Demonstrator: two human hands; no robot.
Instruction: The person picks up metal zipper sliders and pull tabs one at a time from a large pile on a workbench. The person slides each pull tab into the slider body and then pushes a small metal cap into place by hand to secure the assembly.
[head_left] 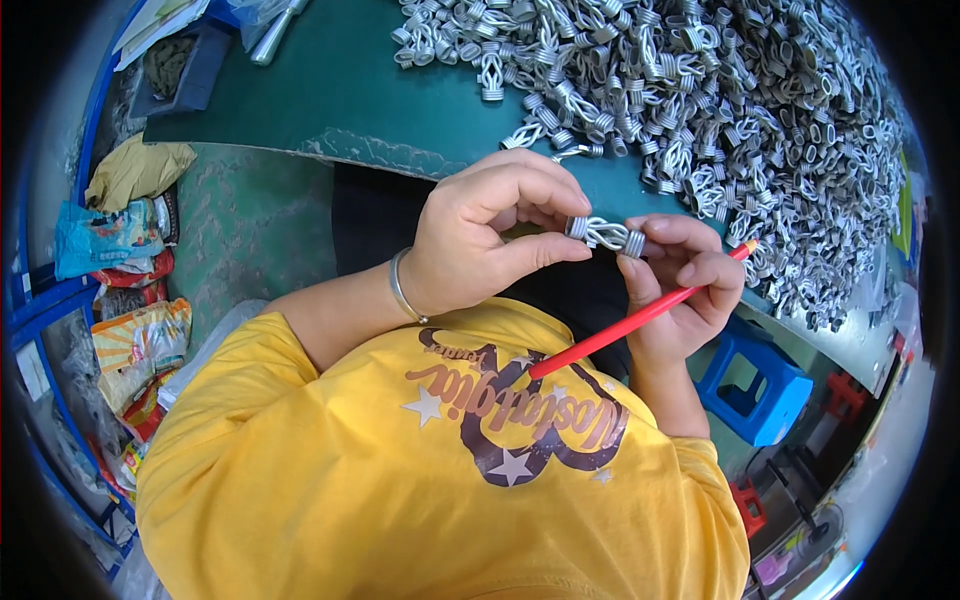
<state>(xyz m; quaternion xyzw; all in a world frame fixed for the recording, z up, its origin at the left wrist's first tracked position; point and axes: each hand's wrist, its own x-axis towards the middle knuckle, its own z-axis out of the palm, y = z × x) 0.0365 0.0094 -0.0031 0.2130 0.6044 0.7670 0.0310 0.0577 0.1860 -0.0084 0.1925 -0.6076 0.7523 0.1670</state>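
Between my two hands is a small silver metal piece point(607, 235), with ribbed ring-like ends and looped strands in the middle. My left hand point(480, 225), wearing a bangle at the wrist, pinches its left end between thumb and fingers. The thumb and fingertips of my right hand point(690, 285) grip the right end. A red pencil point(620, 325) also sits in my right hand, slanting down to the left with its light tip up at the right. Past my hands, a large heap of similar metal pieces point(720, 110) covers the right of the green table point(330, 80).
The table's near edge is chipped. A blue plastic stool point(755, 385) stands under the table at the right. At the left are a grey bin point(195, 75), brown paper point(140, 172) and several colourful bags point(145, 335) on a blue rack. A metal tool point(272, 38) lies on the table's far left.
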